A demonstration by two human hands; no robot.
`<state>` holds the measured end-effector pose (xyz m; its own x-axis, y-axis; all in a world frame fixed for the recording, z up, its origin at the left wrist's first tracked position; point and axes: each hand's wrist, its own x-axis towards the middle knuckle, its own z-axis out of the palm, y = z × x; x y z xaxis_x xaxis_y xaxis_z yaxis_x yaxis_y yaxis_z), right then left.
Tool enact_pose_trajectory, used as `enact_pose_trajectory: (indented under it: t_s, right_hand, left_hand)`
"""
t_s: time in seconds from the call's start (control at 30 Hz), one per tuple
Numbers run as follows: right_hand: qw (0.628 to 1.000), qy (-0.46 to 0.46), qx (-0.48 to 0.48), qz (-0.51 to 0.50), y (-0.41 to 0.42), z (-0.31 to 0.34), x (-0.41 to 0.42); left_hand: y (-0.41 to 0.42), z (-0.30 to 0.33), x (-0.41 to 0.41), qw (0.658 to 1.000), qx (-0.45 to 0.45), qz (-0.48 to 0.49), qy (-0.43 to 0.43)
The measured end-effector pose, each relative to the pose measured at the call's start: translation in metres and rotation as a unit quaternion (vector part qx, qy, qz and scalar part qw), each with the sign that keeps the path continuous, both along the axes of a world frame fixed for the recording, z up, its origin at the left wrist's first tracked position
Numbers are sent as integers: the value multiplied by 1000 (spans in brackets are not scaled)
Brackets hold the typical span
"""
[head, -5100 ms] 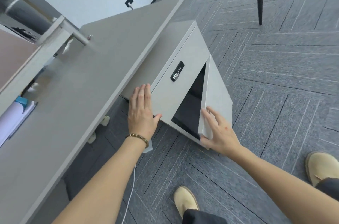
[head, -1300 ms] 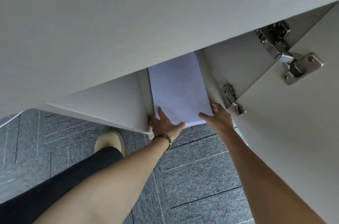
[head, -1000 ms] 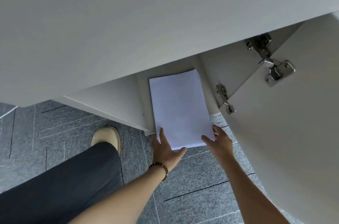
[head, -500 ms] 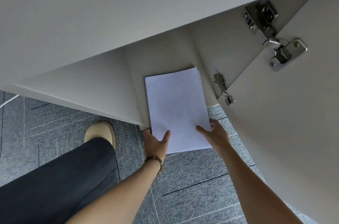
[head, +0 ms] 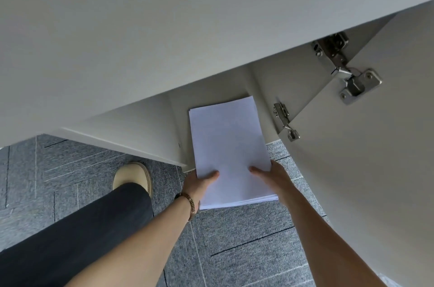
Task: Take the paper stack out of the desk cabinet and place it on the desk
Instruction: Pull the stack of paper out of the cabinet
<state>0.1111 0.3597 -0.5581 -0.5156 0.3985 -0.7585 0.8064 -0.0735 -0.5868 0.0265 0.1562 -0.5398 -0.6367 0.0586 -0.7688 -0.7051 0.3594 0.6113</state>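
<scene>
A white paper stack point(head: 229, 145) juts halfway out of the open desk cabinet point(head: 150, 127), its near end over the carpet. My left hand point(head: 199, 184) grips the stack's near left edge, thumb on top, a bead bracelet on the wrist. My right hand point(head: 273, 177) grips the near right edge, thumb on top and fingers hidden under the paper. The grey desk top point(head: 164, 28) fills the upper view, seen from above its front edge.
The open cabinet door point(head: 375, 181) stands at the right, with metal hinges point(head: 347, 75) near its top. My leg in dark trousers point(head: 77, 239) and a tan shoe point(head: 131, 176) rest on the grey carpet point(head: 234, 239) at the left.
Both hands have taken hold of the paper stack and drawn it further out of the cabinet toward me; its near end now hangs over the carpet.
</scene>
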Motion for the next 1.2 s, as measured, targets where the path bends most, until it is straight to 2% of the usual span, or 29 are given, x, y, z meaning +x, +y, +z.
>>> enact_pose_trajectory:
  t_s: [0.2,0.33,0.57,0.87,1.03,1.2]
  right_hand:
    - [998,35,48,9,-25,30,15]
    - [998,37,40,6,-36,65,43]
    - [998,22,54,17,-72,201,88]
    - [991,-4,123,50,-115,370,131]
    - [988,41,151,8,-148,461,179]
    - [974,133,178,-45,-185,532,224]
  left_hand:
    - [-12,26,8,996,-7,-76,43]
    - [-26,68,23,994,-14,-109,24]
    - [-59,192,62,992,-2,-127,6]
    - [-96,348,110,972,-59,-207,90]
    - [-123,436,149,961,-40,-226,155]
    - [-159,510,178,951,39,-231,200]
